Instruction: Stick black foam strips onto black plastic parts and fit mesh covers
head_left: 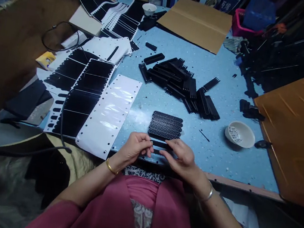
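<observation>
The left hand [139, 144] and the right hand [181, 155] both grasp a black strip [159, 144] near patterned black pieces [166, 125].

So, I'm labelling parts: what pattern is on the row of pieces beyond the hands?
The row of pieces is black, mesh-like; see the head view.

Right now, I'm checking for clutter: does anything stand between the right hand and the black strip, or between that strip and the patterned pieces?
Nothing visible does: the right hand is at one end of the black strip, and the patterned pieces lie just beyond it on the blue table.
</observation>
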`<control>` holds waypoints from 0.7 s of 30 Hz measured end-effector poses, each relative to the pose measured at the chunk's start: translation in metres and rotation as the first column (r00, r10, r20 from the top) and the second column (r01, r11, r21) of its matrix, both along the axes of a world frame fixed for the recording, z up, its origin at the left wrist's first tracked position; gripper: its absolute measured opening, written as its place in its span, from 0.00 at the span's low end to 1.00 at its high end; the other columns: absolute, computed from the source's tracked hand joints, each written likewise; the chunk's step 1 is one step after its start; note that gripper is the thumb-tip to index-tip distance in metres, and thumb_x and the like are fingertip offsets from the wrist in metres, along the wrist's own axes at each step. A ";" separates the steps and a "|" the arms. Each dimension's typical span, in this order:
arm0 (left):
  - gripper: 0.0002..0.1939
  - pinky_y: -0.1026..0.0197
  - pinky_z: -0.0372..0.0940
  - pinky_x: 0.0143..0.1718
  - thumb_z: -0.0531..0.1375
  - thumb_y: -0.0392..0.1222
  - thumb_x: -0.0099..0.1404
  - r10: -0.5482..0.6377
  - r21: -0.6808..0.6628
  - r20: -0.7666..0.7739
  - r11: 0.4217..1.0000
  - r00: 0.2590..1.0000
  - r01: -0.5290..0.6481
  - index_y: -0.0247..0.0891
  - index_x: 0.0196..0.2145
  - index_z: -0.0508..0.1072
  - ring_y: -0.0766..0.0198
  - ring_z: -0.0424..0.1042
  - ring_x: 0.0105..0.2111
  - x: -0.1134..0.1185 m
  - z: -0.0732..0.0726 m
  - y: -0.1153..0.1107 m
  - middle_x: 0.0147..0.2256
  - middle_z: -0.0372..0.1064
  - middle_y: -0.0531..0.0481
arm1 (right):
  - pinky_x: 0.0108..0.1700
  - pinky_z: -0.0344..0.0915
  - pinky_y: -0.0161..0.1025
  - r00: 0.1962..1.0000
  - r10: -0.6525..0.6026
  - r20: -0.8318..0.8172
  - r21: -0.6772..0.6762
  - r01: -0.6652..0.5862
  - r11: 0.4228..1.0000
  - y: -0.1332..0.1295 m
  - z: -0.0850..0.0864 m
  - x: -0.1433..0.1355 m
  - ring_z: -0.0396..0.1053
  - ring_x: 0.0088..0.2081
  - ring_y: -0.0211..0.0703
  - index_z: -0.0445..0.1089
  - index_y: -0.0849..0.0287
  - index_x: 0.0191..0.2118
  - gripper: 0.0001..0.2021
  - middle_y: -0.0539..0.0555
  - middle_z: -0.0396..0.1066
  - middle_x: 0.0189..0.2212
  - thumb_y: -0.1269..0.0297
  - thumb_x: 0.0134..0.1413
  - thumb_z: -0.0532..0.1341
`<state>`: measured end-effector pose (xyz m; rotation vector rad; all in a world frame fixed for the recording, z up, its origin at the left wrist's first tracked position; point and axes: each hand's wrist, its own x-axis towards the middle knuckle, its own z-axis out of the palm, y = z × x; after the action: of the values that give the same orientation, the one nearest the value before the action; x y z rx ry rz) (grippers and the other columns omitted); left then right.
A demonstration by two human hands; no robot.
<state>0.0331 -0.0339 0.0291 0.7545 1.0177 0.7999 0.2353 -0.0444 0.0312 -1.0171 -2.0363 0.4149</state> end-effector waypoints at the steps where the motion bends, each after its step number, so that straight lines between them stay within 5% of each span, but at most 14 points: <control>1: 0.12 0.71 0.52 0.16 0.66 0.42 0.54 0.008 -0.013 0.010 1.000 1.000 -0.008 0.32 0.22 0.69 0.70 0.69 0.16 -0.001 -0.002 0.000 0.20 0.72 0.47 | 0.32 0.71 0.41 1.000 0.019 -0.003 -0.029 -0.019 0.999 -0.001 0.000 0.004 0.72 0.32 0.44 0.72 0.59 0.47 0.11 0.57 0.74 0.32 0.68 0.58 0.63; 8: 0.13 0.71 0.54 0.16 0.67 0.44 0.54 -0.033 -0.003 0.029 0.999 0.999 0.033 0.32 0.22 0.70 0.70 0.69 0.16 -0.003 -0.006 -0.004 0.21 0.73 0.47 | 0.30 0.70 0.38 0.993 0.100 0.058 -0.192 -0.087 0.978 -0.005 -0.002 0.014 0.71 0.29 0.41 0.75 0.58 0.41 0.06 0.55 0.72 0.29 0.68 0.61 0.60; 11: 0.13 0.69 0.57 0.16 0.65 0.46 0.56 -0.083 0.057 -0.092 0.994 0.992 0.088 0.32 0.24 0.72 0.69 0.69 0.17 -0.006 -0.011 -0.004 0.20 0.72 0.47 | 0.30 0.69 0.38 0.996 0.046 0.075 -0.189 -0.031 0.982 -0.008 -0.005 0.015 0.71 0.29 0.42 0.75 0.59 0.39 0.07 0.56 0.73 0.29 0.68 0.61 0.59; 13: 0.11 0.67 0.60 0.18 0.66 0.45 0.55 0.016 0.173 -0.300 0.984 0.954 0.038 0.32 0.28 0.75 0.68 0.68 0.18 -0.011 -0.018 -0.002 0.20 0.71 0.49 | 0.31 0.69 0.39 0.996 -0.020 0.089 -0.179 0.036 0.983 -0.009 -0.004 0.020 0.71 0.29 0.42 0.76 0.59 0.37 0.07 0.56 0.74 0.28 0.68 0.60 0.60; 17: 0.16 0.65 0.65 0.25 0.69 0.39 0.49 0.334 0.486 -0.568 0.874 0.752 -0.021 0.34 0.37 0.77 0.67 0.69 0.23 -0.020 -0.033 0.013 0.25 0.74 0.50 | 0.32 0.71 0.39 0.988 -0.141 0.064 -0.172 0.150 0.974 -0.008 -0.003 0.038 0.73 0.30 0.43 0.76 0.57 0.36 0.05 0.54 0.76 0.28 0.66 0.58 0.62; 21: 0.13 0.63 0.65 0.29 0.64 0.33 0.51 0.261 0.528 -0.626 0.835 0.735 0.153 0.36 0.37 0.77 0.66 0.69 0.24 -0.016 -0.039 0.031 0.26 0.74 0.51 | 0.35 0.72 0.41 0.973 -0.230 -0.002 -0.157 0.227 0.961 0.004 -0.012 0.047 0.75 0.32 0.44 0.76 0.55 0.35 0.03 0.54 0.77 0.29 0.64 0.56 0.65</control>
<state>0.0174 -0.0030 -0.0100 1.6162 1.4932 0.9028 0.2826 -0.0402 0.0193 -1.3226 -1.8638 0.4648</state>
